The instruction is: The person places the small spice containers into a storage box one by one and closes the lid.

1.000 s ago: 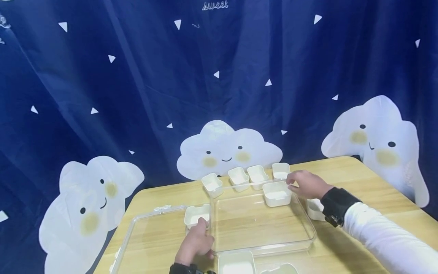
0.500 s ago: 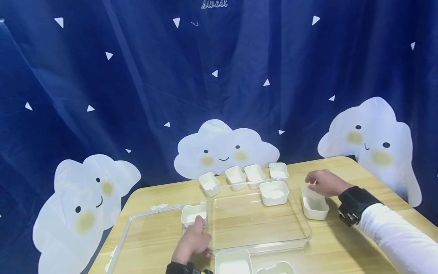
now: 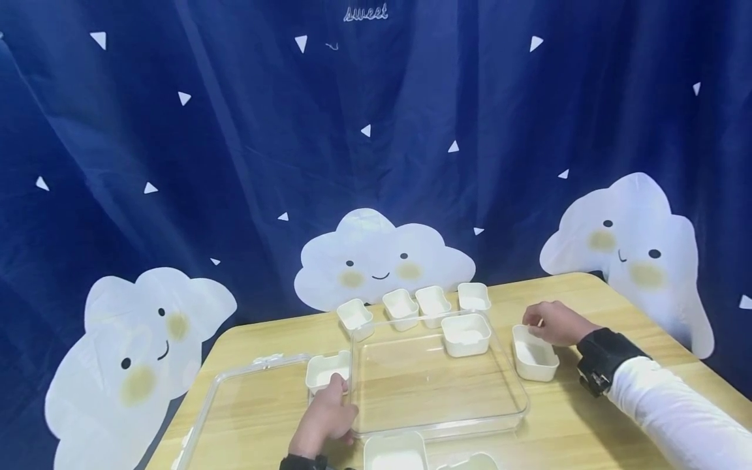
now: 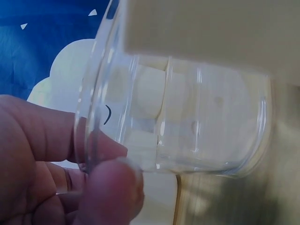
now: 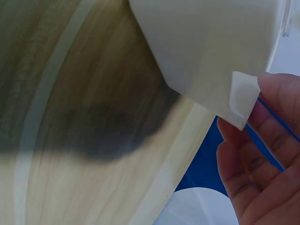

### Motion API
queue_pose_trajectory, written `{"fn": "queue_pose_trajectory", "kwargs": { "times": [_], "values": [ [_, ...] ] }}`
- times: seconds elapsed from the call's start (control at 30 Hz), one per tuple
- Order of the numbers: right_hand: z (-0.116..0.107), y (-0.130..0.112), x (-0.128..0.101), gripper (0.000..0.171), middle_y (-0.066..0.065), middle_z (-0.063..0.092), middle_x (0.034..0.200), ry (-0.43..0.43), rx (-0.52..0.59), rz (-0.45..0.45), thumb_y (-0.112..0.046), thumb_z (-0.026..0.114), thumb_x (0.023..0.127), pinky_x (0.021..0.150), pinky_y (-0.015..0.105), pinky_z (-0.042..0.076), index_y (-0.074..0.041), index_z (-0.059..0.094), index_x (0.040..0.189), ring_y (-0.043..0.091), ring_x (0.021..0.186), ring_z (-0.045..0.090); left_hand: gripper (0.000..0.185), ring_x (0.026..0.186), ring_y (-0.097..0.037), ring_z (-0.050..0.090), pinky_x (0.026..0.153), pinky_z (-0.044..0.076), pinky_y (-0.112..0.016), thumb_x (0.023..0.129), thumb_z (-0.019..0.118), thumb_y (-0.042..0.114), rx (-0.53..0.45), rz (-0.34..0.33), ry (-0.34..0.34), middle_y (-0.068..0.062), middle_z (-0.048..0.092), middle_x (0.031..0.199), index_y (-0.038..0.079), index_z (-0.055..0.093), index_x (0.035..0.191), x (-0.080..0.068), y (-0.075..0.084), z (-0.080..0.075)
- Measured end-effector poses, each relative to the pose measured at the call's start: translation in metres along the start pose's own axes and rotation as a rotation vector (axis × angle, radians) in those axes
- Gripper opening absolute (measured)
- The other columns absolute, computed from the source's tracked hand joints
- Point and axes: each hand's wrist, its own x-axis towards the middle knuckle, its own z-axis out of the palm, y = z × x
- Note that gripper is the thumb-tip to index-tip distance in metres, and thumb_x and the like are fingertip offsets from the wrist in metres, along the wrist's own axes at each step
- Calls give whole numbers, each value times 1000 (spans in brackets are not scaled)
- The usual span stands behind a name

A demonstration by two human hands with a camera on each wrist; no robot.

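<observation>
From the head camera, the right hand [image 3: 555,323] pinches the far rim of a white tub [image 3: 533,353] standing on the table [image 3: 634,418] just right of the clear tray [image 3: 435,385]; the left hand [image 3: 323,418] grips the tray's near left corner, steadying it.

The left wrist view shows fingers [image 4: 56,140] curled on the clear rim [image 4: 101,93].

The right wrist view shows fingertips [image 5: 276,112] touching the tub's edge [image 5: 243,98]; loading seems underway, and lifting the tub calls for clearing the tray wall.
</observation>
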Motion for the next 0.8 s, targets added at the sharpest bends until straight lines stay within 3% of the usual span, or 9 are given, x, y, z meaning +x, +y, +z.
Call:
{"fn": "queue_pose_trajectory", "kwargs": {
  "times": [0.43, 0.8],
  "values": [
    [5, -1, -5, 10, -5, 62, 74, 47, -27, -20, 3, 70, 77, 64, 37, 50, -6, 66, 79, 14, 69, 58, 34, 43, -17, 59, 52, 46, -34, 84, 54, 2, 14, 25, 9, -13, 56, 71, -8, 43, 115, -3, 2, -1],
    [4, 8, -6, 14, -7, 61, 74, 25, -20, -31, 2, 70, 78, 64, 36, 49, -10, 64, 77, 12, 69, 57, 35, 44, -19, 58, 56, 46, -35, 86, 55, 4, 24, 19, 6, -10, 55, 65, -7, 43, 116, -3, 2, -2]
  ]
}}
